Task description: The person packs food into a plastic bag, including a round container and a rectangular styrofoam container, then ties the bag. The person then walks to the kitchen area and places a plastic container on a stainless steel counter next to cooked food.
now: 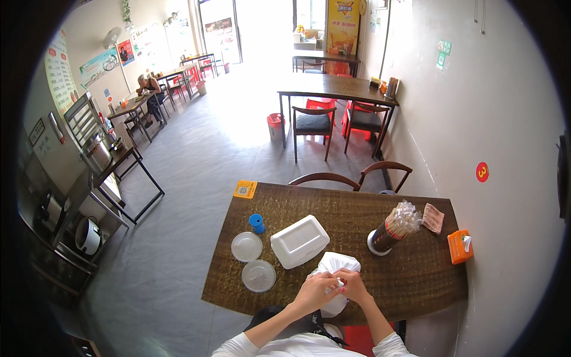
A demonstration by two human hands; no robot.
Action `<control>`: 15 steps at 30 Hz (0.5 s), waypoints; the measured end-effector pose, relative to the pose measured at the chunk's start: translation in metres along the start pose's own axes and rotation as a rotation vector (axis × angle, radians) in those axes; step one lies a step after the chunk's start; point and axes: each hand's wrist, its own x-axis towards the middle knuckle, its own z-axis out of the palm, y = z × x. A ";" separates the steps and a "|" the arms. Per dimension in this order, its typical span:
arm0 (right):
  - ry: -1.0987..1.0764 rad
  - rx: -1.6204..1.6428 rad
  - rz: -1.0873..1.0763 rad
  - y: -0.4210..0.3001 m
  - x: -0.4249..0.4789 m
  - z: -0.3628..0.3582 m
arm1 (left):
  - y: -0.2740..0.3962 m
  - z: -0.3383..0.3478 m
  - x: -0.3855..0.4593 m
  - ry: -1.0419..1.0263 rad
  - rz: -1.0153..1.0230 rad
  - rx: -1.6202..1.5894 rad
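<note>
Both my hands meet over a white plastic bag point(341, 262) near the front edge of a dark wooden table point(357, 209). The fingers of my left hand point(317, 288) and my right hand point(352, 285) pinch the bag's gathered top. What the bag contains is hidden. Just beyond it, to the left, a closed white foam food box point(299, 241) lies on the table. Two round clear plastic lids point(246, 246) lie farther left, one nearer me than the other, with a small blue container point(257, 223) beyond them.
A holder of wrapped chopsticks point(392, 230), a folded pink cloth point(433, 218) and an orange tissue box point(460, 246) stand or lie to the right, by the wall. Wooden chairs point(325, 178) back onto the table's far side. A person point(151, 91) sits at a distant table.
</note>
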 end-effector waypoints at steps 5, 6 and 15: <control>0.026 0.145 0.016 0.001 -0.008 -0.004 | 0.001 -0.005 0.004 -0.014 -0.020 0.046; 0.035 0.144 0.013 0.001 -0.009 -0.004 | 0.000 -0.005 0.004 -0.026 -0.027 0.048; 0.012 -0.179 -0.119 -0.007 -0.006 -0.004 | -0.005 -0.003 0.002 -0.026 -0.036 0.068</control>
